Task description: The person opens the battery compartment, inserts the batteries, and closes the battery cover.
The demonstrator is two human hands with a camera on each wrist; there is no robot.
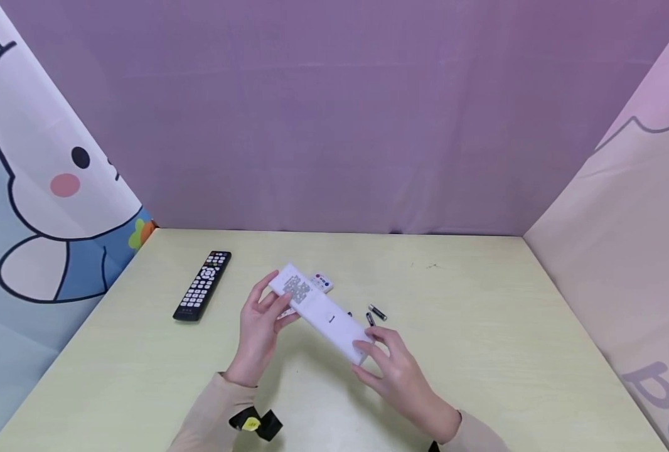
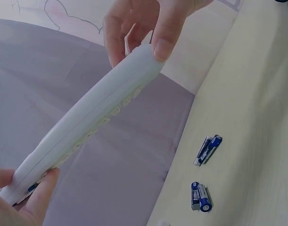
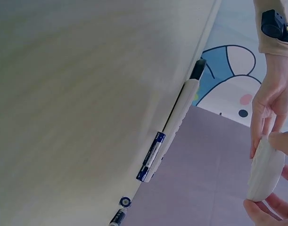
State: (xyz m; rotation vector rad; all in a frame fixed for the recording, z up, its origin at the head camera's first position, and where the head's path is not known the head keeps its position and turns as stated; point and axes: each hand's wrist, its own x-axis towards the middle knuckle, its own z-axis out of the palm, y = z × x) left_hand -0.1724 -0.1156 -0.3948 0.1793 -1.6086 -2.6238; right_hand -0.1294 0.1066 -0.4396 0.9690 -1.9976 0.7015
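Observation:
Both hands hold a white remote control (image 1: 330,318) above the table, tilted, its back with a grey printed label facing the head camera. My left hand (image 1: 260,329) grips the labelled end, thumb on the back face. At the lower, nearer end, the fingers of my right hand (image 1: 396,373) pinch the remote. The left wrist view shows the held remote (image 2: 87,113) from its side, with its row of buttons facing down. Behind it on the table lies a second white remote (image 1: 322,282), partly hidden. Small blue-and-silver batteries (image 2: 209,149) lie in pairs close by.
A black remote control (image 1: 203,285) lies on the left part of the pale table (image 1: 515,351). A purple cloth wall (image 1: 334,125) stands behind the table, with printed cloth panels on both sides.

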